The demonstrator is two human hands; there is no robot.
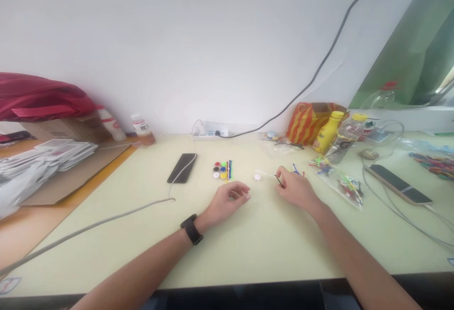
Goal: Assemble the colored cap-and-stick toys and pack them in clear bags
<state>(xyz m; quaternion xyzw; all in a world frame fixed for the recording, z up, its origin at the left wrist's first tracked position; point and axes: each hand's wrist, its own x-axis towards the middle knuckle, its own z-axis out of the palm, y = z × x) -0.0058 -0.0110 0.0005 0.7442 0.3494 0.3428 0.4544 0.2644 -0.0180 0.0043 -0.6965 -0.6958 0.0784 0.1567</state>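
two bare hands low over a pale yellow-green worktop (142, 234), near its middle, apart and not touching.

right hand (297, 190): thumb and forefinger pinched closed on a thin dark stick (280, 181). only a short length shows at the fingertips. other fingers folded under.

left hand (227, 202): black watch (192, 228) on the wrist. fingers loosely curled inward, tips near the thumb. cannot tell whether anything sits inside them.

small white round piece (257, 176) lies on the worktop between the two hands, just left of the stick and clear of both hands.

beyond the left hand, a tight cluster of coloured caps and sticks (222, 170).

black phone (182, 167) left of that cluster, lying flat. grey cable (106, 218) runs from near it toward the near-left edge.

right of the right hand: clear bag of coloured bits (342, 182), then a second phone (399, 185). yellow bottle (328, 133) further back by the wall.

white power strip (209, 133) against the wall, behind the cluster.

red bag (42, 95) on boxes, far left.
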